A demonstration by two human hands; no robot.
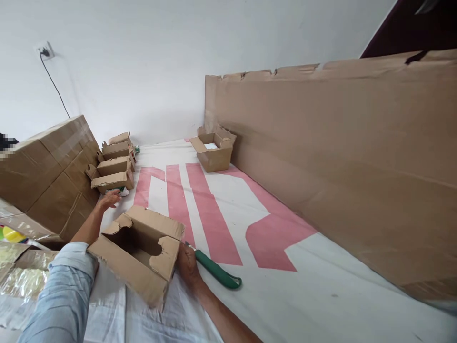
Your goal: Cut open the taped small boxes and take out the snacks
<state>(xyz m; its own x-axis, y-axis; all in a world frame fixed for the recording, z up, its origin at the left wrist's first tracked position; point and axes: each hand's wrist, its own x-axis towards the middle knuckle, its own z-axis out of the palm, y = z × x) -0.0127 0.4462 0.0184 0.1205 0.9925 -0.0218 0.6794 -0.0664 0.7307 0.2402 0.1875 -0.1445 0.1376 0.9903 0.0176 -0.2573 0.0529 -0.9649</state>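
Observation:
An open small cardboard box point(143, 252) with torn flaps lies tilted on the white and pink sheet point(214, 209). My right hand point(186, 267) grips its right side. Just right of that hand lies a green-handled knife point(217, 272) on the sheet. My left hand point(109, 199), on a light blue sleeve, reaches out to the left with fingers spread. It touches a small white and green item point(121, 191) at the foot of a stack of small boxes point(113, 166).
A large taped carton point(46, 171) stands at the left. Another open small box point(213, 151) sits at the back by a long cardboard sheet point(339, 166) leaning along the right. Plastic-wrapped goods point(21, 276) lie at the lower left. A wall socket with a cable point(46, 51) is behind.

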